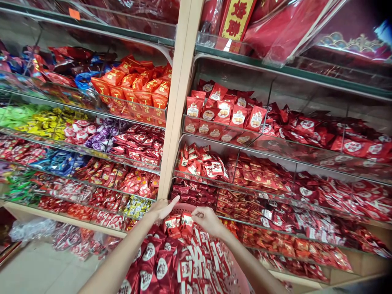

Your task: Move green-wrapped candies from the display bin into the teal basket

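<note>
A pink perforated basket (183, 207) sits low in front of me, filled with wrapped sweets. Dark red packets with white oval labels (161, 267) take up its left side, and red-and-white packets (202, 265) its right. Two small red-and-white packets with black characters stand at its far end. At the basket's far left rim is my left hand (159, 210), thumb stretched out and nothing visible in it. My right hand (208, 221) is over the far right rim, fingers curled in a pinch at the edge of one small red-and-white packet (186, 223).
Tiered shelves with clear fronts hold sweets in many colours. A pale wooden post (179, 94) divides them. Orange-red packets (134, 87) stand left of it, red packets (225, 110) right. Plastic bags of sweets (73, 241) lie on the tiled floor (52, 265) at lower left.
</note>
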### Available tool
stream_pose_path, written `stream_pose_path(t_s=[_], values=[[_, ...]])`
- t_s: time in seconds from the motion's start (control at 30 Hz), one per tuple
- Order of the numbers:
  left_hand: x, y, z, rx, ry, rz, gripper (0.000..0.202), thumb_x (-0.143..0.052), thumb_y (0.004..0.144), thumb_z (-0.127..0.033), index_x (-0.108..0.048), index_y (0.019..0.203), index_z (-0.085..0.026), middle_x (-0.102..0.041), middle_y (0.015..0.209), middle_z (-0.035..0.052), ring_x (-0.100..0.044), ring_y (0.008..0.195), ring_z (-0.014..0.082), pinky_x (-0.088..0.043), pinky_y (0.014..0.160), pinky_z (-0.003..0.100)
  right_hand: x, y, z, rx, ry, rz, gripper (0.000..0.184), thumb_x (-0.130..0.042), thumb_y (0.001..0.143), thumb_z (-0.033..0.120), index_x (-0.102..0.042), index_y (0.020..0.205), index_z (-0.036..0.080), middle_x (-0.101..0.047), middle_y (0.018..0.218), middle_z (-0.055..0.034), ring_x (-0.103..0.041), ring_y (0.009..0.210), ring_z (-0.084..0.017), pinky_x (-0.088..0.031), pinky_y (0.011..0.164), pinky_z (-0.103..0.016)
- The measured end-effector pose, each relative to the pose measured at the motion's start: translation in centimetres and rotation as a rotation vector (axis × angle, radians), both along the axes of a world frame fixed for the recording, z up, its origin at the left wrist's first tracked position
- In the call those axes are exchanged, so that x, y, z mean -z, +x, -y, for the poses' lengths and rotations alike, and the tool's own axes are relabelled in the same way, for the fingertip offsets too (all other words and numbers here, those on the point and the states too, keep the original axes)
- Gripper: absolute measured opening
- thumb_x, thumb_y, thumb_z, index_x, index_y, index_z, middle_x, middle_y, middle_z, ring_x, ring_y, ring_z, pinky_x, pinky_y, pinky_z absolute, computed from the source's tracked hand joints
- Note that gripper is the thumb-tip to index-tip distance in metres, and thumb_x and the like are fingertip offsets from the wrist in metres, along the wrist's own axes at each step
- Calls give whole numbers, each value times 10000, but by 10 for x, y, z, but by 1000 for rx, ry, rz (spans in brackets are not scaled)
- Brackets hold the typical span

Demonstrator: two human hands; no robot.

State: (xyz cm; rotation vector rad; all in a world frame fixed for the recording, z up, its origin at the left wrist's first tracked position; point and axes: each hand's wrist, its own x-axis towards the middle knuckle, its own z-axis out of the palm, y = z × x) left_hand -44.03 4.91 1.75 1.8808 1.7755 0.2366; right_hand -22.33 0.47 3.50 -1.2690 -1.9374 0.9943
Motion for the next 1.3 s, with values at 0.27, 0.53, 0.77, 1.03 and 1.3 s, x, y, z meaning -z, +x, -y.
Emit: stream_pose_path(t_s=[0.27, 0.53, 0.77, 1.03, 1.3], values=[[2, -1, -2, -8, 4, 12, 895, -38, 706, -797, -670, 721, -163, -686, 887, 167, -627, 857, 305, -447, 700, 364, -13, -5, -28, 102, 200, 32, 176, -486, 794, 247, -638, 738, 177, -626, 694, -4, -523, 608, -122, -389, 589, -229], [0, -1, 1, 19, 17, 13, 890, -14, 725, -778, -659, 670, -167, -689, 846, 165, -632, 846, 292, -438, 710, 348, -8, -24, -42, 33, 218, 51, 179, -493, 803, 230, -657, 768, 168, -646, 749, -19, -548, 656, -132, -410, 638, -239], [-1, -2, 0, 12, 19, 26, 890, 2, 730, -769, -655, 695, -171, -686, 897, 169, -624, 900, 306, -444, 713, 356, 5, -25, -49, 10, 181, 36, 177, -495, 799, 223, -656, 747, 170, -646, 723, -10, -541, 631, -123, -416, 608, -226], [-1, -1, 1, 15, 8, 37, 839, -36, 751, -750, -638, 610, -183, -691, 781, 148, -643, 809, 281, -441, 706, 341, 20, -37, -49, 36, 156, 63, 166, -499, 781, 191, -664, 775, 175, -623, 672, 5, -515, 575, -109, -410, 566, -212], [-6, -1, 4, 18, 37, 39, 875, -19, 734, -767, -665, 702, -178, -685, 865, 161, -627, 849, 298, -435, 701, 352, 9, -35, -47, 11, 271, 195, 156, -518, 788, 165, -668, 760, 197, -630, 773, -11, -553, 688, -126, -401, 669, -232]])
